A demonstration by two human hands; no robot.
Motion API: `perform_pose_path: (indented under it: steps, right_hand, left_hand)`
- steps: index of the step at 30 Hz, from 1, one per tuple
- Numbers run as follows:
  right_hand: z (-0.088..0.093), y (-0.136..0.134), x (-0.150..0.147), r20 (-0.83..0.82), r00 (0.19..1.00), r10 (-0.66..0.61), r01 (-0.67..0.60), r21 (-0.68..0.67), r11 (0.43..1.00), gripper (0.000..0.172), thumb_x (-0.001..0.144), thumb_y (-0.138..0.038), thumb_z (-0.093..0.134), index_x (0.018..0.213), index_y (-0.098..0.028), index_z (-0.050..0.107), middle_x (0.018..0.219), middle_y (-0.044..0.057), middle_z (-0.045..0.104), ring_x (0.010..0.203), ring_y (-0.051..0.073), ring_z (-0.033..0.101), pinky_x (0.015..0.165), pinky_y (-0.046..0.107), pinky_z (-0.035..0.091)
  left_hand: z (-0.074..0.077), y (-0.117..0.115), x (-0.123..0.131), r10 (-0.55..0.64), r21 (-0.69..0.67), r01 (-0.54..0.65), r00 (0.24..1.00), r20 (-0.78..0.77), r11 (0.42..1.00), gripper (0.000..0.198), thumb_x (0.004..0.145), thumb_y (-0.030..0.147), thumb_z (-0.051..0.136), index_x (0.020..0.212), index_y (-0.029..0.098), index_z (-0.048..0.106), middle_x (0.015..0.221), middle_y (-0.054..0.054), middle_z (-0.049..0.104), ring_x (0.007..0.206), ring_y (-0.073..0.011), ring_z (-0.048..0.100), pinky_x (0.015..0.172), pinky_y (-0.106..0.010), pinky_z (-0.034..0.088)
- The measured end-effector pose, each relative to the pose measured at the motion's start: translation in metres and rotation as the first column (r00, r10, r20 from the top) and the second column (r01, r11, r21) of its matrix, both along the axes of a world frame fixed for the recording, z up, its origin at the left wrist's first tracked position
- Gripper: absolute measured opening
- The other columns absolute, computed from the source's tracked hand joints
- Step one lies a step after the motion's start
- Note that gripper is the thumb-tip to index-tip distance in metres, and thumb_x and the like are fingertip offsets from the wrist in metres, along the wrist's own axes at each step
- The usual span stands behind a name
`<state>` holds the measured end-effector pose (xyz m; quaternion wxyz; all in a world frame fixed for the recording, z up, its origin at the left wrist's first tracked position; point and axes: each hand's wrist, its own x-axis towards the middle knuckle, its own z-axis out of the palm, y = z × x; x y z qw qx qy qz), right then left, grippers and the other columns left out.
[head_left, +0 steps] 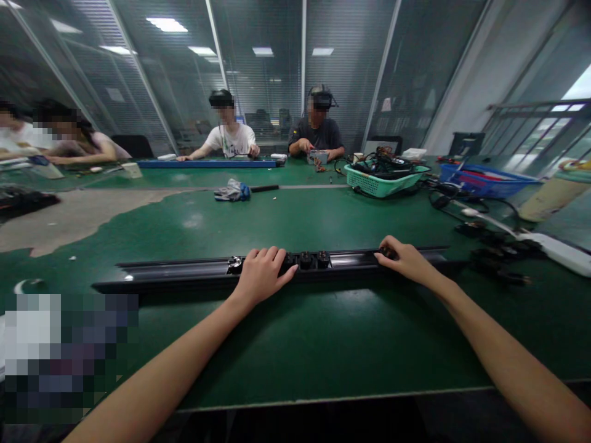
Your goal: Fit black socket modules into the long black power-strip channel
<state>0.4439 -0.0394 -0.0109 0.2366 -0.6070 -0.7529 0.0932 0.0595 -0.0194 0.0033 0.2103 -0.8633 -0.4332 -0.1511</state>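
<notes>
A long black metal channel (178, 271) lies across the table in front of me. Several black socket-like modules (305, 259) sit in its middle, with one metallic-looking piece (234, 263) at their left end. My left hand (264, 274) rests over the channel, fingers curled across its far side and thumb along the near side, covering part of the row. Farther right, my right hand (402, 261) is closed in a pinch on a small black part (386, 252) just over the channel. The fingers hide most of that part, and whether it touches the channel I cannot tell.
Black parts and cables (503, 255) lie right, beside a white power strip (563, 252). Farther back are a green basket (385, 184), a blue basket (489, 178) and a grey-blue glove (232, 191). Co-workers sit across the table, one by a long blue bar (207, 164).
</notes>
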Motion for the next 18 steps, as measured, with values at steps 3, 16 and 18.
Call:
perform_pose_path:
  steps: [3, 16, 18]
  right_hand:
    - [-0.008, -0.002, 0.0, -0.046, 0.998, -0.035, 0.038, 0.06, 0.997, 0.032, 0.085, -0.052, 0.054, 0.098, -0.022, 0.052, 0.083, 0.004, 0.064, 0.071, 0.018, 0.06, 0.067, 0.031, 0.045]
    - [-0.005, -0.005, 0.012, 0.048, 0.992, -0.117, 0.112, 0.09, 0.99, 0.03, 0.085, -0.051, 0.053, 0.094, -0.022, 0.056, 0.086, 0.006, 0.065, 0.076, 0.021, 0.06, 0.069, 0.033, 0.044]
    - [-0.005, -0.004, 0.017, 0.062, 0.988, -0.142, 0.136, 0.086, 0.987, 0.03, 0.084, -0.051, 0.053, 0.093, -0.022, 0.057, 0.084, 0.005, 0.065, 0.075, 0.021, 0.06, 0.068, 0.034, 0.044]
  left_hand:
    - [0.0, 0.0, 0.0, 0.005, 0.009, -0.005, 1.0, -0.006, 1.0, 0.044, 0.097, 0.054, 0.032, 0.101, 0.019, 0.059, 0.094, -0.01, 0.066, 0.086, -0.0237, 0.06, 0.08, -0.038, 0.039]
    - [0.001, 0.0, 0.001, 0.008, -0.009, -0.008, 1.0, -0.017, 1.0, 0.046, 0.097, 0.054, 0.031, 0.101, 0.018, 0.059, 0.093, -0.01, 0.065, 0.084, -0.0237, 0.059, 0.079, -0.038, 0.039]
    - [0.002, -0.001, 0.001, 0.003, -0.01, -0.004, 1.0, -0.011, 1.0, 0.045, 0.097, 0.054, 0.032, 0.102, 0.018, 0.059, 0.094, -0.01, 0.065, 0.085, -0.0238, 0.059, 0.079, -0.038, 0.039]
